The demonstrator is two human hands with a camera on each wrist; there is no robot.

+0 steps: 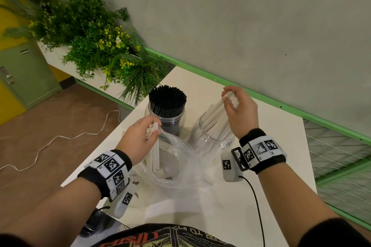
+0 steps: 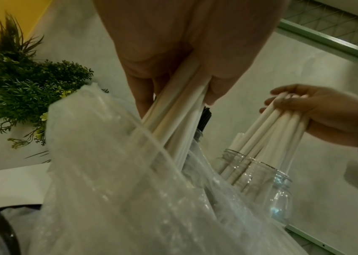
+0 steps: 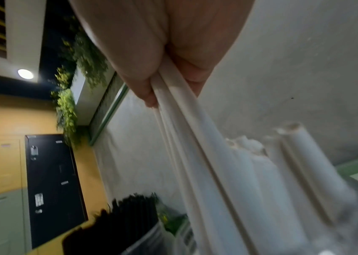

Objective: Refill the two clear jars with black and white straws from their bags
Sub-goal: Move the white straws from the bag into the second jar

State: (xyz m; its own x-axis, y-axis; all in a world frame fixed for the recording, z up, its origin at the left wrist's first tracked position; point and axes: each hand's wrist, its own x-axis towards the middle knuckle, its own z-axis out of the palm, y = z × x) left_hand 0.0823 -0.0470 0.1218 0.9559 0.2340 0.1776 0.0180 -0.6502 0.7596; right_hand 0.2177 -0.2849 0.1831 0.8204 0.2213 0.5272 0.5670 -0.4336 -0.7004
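Two bunches of white straws are in play. Your right hand (image 1: 240, 109) has its fingers (image 2: 276, 96) clamped round the tops of one bunch (image 2: 276, 124) whose lower ends already sit inside the right clear jar (image 1: 210, 136). Your left hand (image 1: 138, 140) pinches the tops of a smaller bunch (image 1: 155, 156) whose lower part is down in the clear plastic bag (image 1: 180, 166) on the worktop (image 1: 271, 176).

The black straws (image 1: 167, 99) stand packed in the left jar (image 1: 154, 113), so that half looks done. The white jar looks only part full.

Right bunch: lower it till the ends bottom out, then let go. It leans across the mouth, so tip it upright first or the straws will fan out and block the opening for the next lot.

Left bunch: lift straight up and clear of the bag film, which is loose and may drag along or catch the ends. Keep the grip tight; smooth straws slip. Mind the black jar just beside the left hand when you swing across.
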